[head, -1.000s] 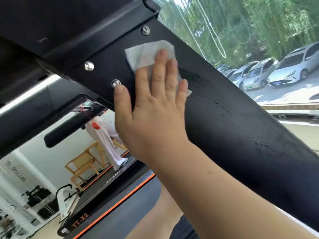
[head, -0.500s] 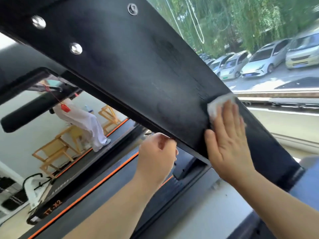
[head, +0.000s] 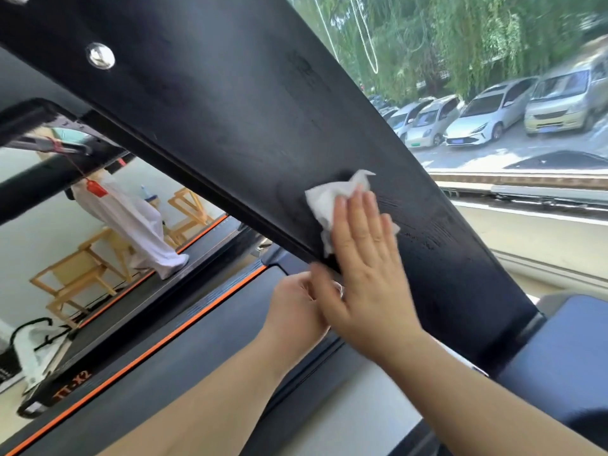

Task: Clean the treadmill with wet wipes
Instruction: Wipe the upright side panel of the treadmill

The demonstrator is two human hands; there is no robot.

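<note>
Wet wipe (head: 332,200): white, crumpled, pressed flat on sloping black treadmill upright (head: 250,103), mid-length, near lower edge. Right hand (head: 365,258): open palm, fingers straight and together, pinning wipe to panel, not clenched round it. Left hand (head: 296,304): below panel edge, partly hidden behind right; grip cannot tell. Damp streaks (head: 424,222) just right of wipe: that stretch likely done. Upper panel near bolt (head: 100,55) shows faint smears, likely wiped too. Deck with orange stripe (head: 138,357) below: state unclear, probably left.

Parked cars (head: 487,123) lined the lot at two o'clock, under green trees (head: 460,44). At nine o'clock stood wooden chairs (head: 79,278) and a white garment (head: 131,222).
</note>
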